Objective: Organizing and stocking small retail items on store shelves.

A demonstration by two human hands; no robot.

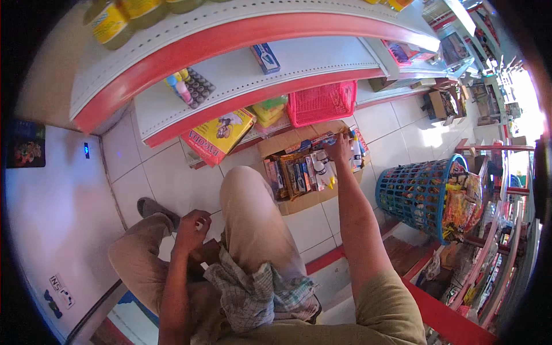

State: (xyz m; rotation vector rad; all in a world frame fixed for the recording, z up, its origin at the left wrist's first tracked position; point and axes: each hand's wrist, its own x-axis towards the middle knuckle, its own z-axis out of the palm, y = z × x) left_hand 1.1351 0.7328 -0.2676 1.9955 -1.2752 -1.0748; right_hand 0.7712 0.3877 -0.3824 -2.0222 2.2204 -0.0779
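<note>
Boxed tube (319,140), seemingly crosswise, level

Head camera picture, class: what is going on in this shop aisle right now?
A person crouches on the tiled floor before low red and white shelves. Their right hand reaches into an open cardboard box packed with small upright packets and touches the ones at its far edge. Their left hand rests near the left knee, fingers curled; whether it holds anything is unclear. A pink basket sits on the bottom shelf, and a blue basket of goods stands to the right.

White tiled floor (172,178) under red-edged white shelves (241,75), with bright daylight at the right.
</note>
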